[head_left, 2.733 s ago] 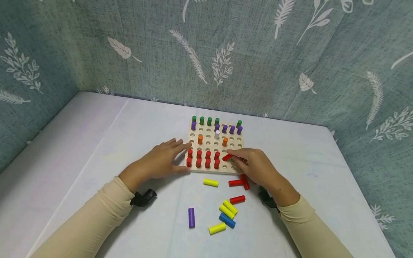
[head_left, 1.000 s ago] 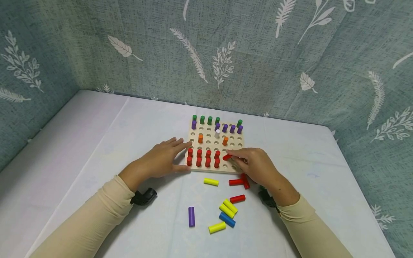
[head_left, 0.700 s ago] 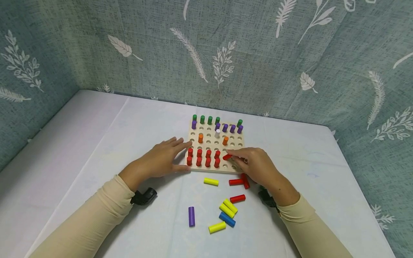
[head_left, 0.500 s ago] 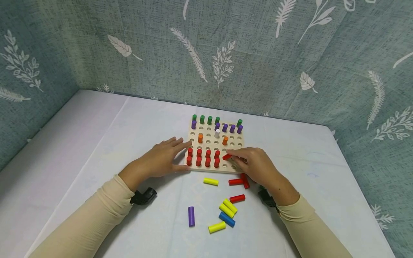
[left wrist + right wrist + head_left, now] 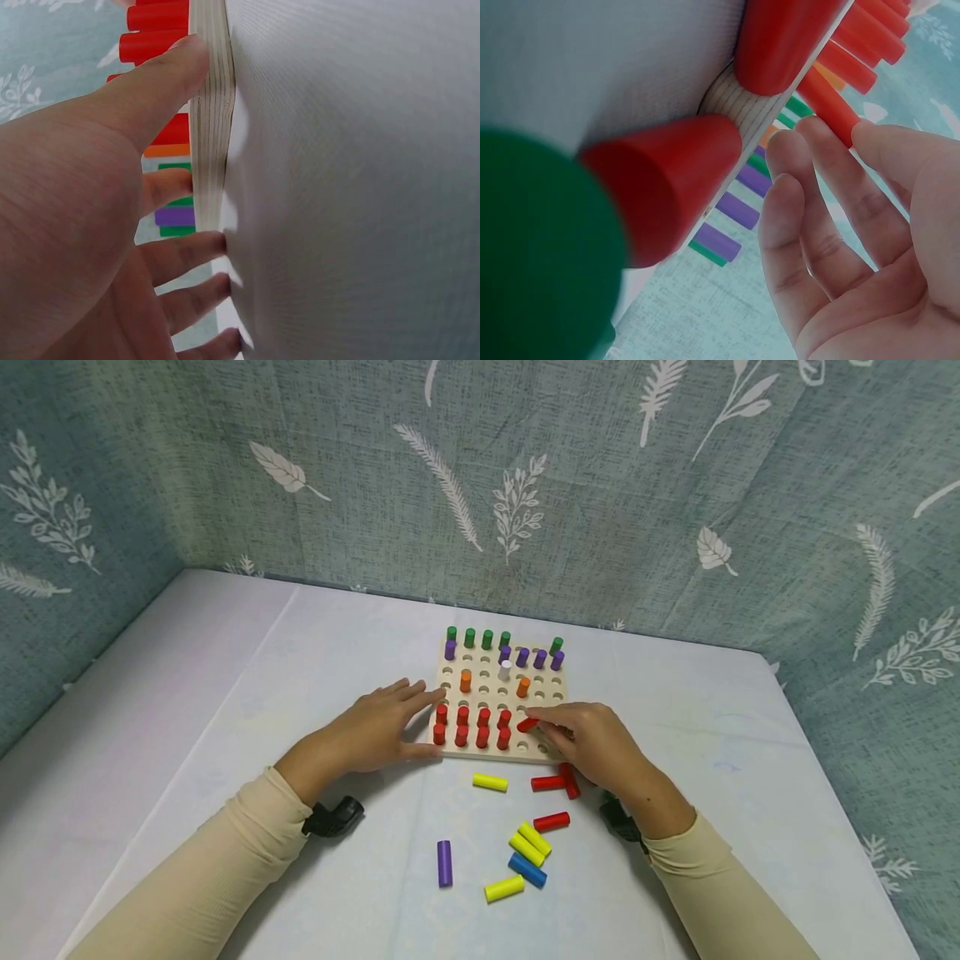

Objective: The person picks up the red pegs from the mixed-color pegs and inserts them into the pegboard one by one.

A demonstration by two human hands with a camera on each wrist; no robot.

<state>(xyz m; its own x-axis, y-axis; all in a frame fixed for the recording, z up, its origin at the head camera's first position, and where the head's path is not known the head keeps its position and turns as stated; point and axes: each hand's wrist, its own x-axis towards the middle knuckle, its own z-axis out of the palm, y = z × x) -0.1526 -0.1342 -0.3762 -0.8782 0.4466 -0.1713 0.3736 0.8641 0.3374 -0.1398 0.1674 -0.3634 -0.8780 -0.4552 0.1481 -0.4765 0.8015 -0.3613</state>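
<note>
A wooden pegboard point(image 5: 480, 757) lies on the table, with green and purple pegs at its back, orange and white pegs mid-board, and two rows of red pegs point(image 5: 483, 737) at the front left. My left hand point(image 5: 371, 732) rests at the board's left side, its fingers spread and its thumb touching the board's edge point(image 5: 214, 105). Above the holes right of the red rows, my right hand point(image 5: 592, 742) pinches a tilted red peg point(image 5: 528, 725) between thumb and fingers. Whether its lower end sits in a hole cannot be made out.
Loose pegs lie in front of the board: several yellow pegs point(image 5: 504, 888), a blue peg point(image 5: 528, 869), a purple peg point(image 5: 445, 863) and red pegs point(image 5: 552, 821). A blurred green round end point(image 5: 547, 247) fills the right wrist view's left. A patterned curtain point(image 5: 480, 485) hangs behind the table.
</note>
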